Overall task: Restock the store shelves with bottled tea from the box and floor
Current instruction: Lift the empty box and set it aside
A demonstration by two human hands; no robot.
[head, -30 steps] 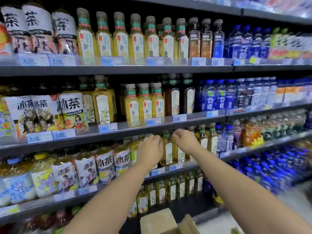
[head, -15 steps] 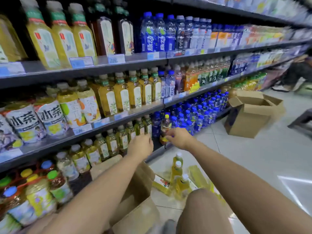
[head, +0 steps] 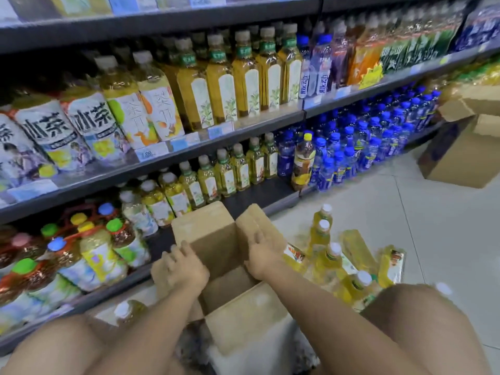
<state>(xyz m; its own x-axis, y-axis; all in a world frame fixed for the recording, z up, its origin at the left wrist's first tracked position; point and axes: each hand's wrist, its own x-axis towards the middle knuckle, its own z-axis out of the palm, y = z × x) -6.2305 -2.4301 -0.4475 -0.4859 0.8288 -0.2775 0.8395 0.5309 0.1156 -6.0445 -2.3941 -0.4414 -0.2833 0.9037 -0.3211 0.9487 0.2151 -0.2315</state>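
The cardboard box (head: pixel 216 247) is held open; the left hand (head: pixel 180 269) is rested on its left flap with fingers loosely spread; the right hand (head: pixel 263 253) is laid straight-fingered against the right flap. Bottled tea (head: pixel 328 262) is clustered on the floor (head: pixel 405 212) just right of the box.

1. A single wide-angle view from a camera worn on the person's head, set low and tilted forward and down.
2. It faces the store shelves (head: pixel 251 128) at close range; they run slantwise from lower left to upper right.
3. Closest to the lens, along the bottom edge, are both knees and forearms, with the left hand (head: pixel 180 269) and right hand (head: pixel 263 255) on an open cardboard box (head: pixel 216 239) just below.
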